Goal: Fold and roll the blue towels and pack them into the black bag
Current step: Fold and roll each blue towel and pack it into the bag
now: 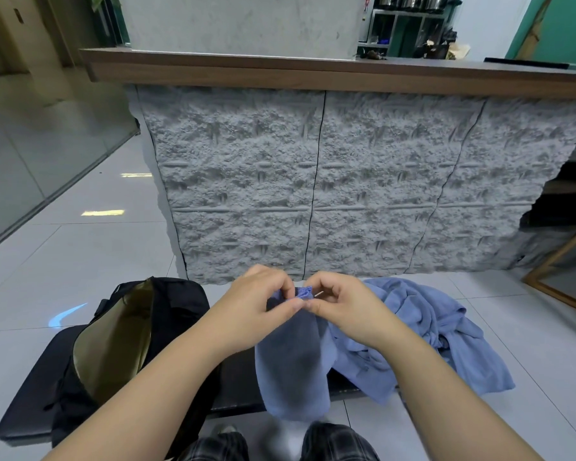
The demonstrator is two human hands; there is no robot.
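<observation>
Your left hand (258, 299) and right hand (338, 306) meet at centre frame, fingers curled, both pinching the top edge of one blue towel (293, 364). The thumbs and forefingers nearly touch each other at the bunched edge. This towel hangs down from the pinch, its lower end in front of the near edge of the black surface (27, 394) and above your knees in checked trousers (336, 442).

A small thin light-coloured bit sticks out beside your right forefinger; too small to tell what it is.

The pile of blue towels (446, 341) lies crumpled to the right, just behind your right wrist. Part of it is on the right end of the surface and part spills over toward the floor (80, 254). You can't tell how many towels are in the heap.

The black bag (167, 314) sits on the left part of the surface, well left of the held towel. Its mouth is open and its olive-gold lining (117, 344) shows. No towel is visible inside it from this angle. Your left forearm crosses in front of the bag's near right side.

Far side: a grey rough stone-textured counter front (313, 181) with a wooden top (313, 74). The floor is pale tile. A wooden frame leg (559, 261) stands at far right.
</observation>
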